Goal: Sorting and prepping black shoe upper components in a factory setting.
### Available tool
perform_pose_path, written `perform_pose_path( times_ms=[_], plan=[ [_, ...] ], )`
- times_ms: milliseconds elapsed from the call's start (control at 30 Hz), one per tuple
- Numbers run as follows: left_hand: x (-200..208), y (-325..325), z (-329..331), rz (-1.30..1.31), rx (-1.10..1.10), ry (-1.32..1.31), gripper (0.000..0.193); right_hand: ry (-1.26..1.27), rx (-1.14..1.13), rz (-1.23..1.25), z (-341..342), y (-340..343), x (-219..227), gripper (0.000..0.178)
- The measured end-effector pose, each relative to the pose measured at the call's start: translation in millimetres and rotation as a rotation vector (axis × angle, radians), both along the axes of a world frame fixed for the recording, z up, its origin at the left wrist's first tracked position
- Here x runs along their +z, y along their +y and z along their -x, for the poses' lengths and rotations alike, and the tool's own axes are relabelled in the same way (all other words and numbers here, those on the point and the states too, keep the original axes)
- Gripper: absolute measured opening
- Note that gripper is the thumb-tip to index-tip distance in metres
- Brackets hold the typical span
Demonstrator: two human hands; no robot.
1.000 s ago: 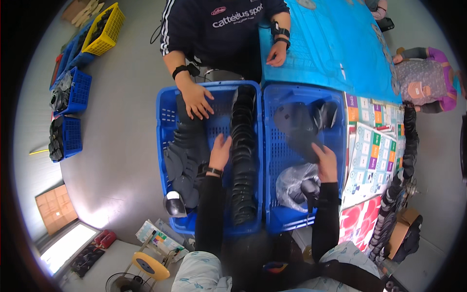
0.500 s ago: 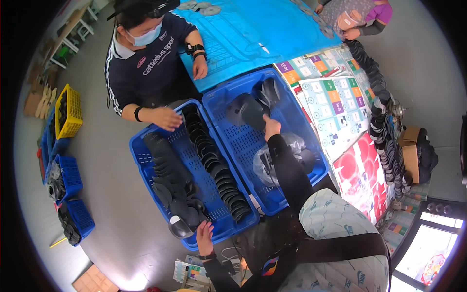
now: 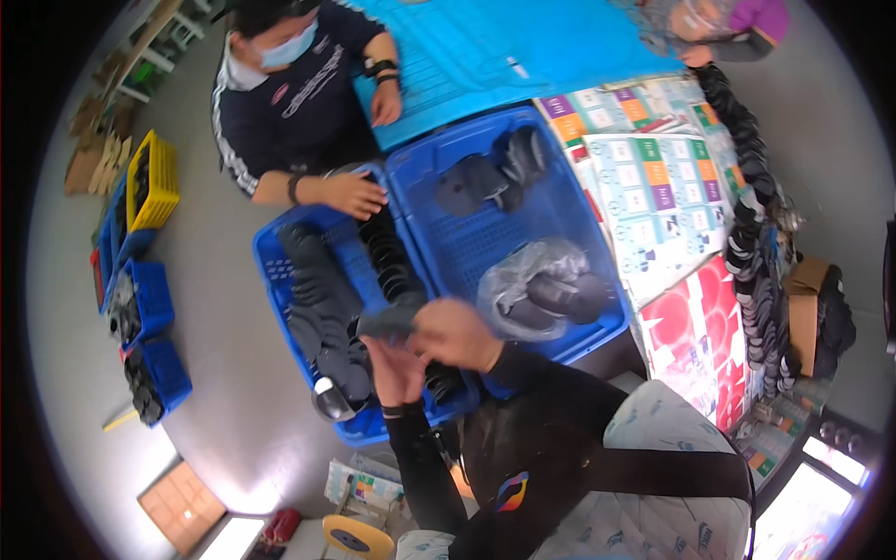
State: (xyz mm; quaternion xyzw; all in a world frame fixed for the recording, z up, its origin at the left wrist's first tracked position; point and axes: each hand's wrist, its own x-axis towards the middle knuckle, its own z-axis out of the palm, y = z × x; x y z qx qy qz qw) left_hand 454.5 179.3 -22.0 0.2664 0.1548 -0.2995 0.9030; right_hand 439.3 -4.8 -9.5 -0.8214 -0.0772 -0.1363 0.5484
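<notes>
Left hand (image 3: 399, 371): fingers hold the lower edge of a dark-grey, curved, flat piece (image 3: 385, 324)
Right hand (image 3: 457, 334): blurred at its right end; grip unclear
Piece's long axis: roughly left to right
Beneath: blue perforated plastic crate (image 3: 279, 271)

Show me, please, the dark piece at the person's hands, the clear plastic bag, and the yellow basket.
Dark piece (image 3: 387, 324): head view, middle of its blurred surface.
Clear plastic bag (image 3: 509, 291): head view, crumpled left part.
Yellow basket (image 3: 162, 177): head view, outer side wall.
</notes>
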Motion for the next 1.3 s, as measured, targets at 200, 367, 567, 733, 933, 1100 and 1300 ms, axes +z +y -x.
perform_pose_path(
  times_ms=[200,367,567,733,933,1100,1300],
  plan=[
    [-15,5,-22,-0.062,0.065,0.036,0.056,0.374,-0.619,-0.243,-56,-124,-104,0.020],
    [-43,-10,16,0.053,0.009,0.068,0.057,0.861,-1.148,0.277,-100,-261,-266,0.051],
    [-68,-31,29,-0.050,0.120,0.168,0.034,0.694,-0.978,0.434,-69,-270,-260,0.033],
    [-67,-67,2,0.244,-0.013,0.127,0.039,0.392,-0.863,0.107,5,-229,-93,0.027],
    [-68,-112,-20,0.221,-0.066,-0.025,0.063,0.222,-0.482,0.026,22,-93,-16,0.015],
    [-63,-58,-22,-0.162,-0.015,0.109,0.039,0.347,0.060,-0.062,5,-103,-23,0.018],
    [-34,-18,6,-0.160,0.136,0.158,0.044,1.055,-0.857,-1.146,-121,-203,-252,0.072]
  ],
)
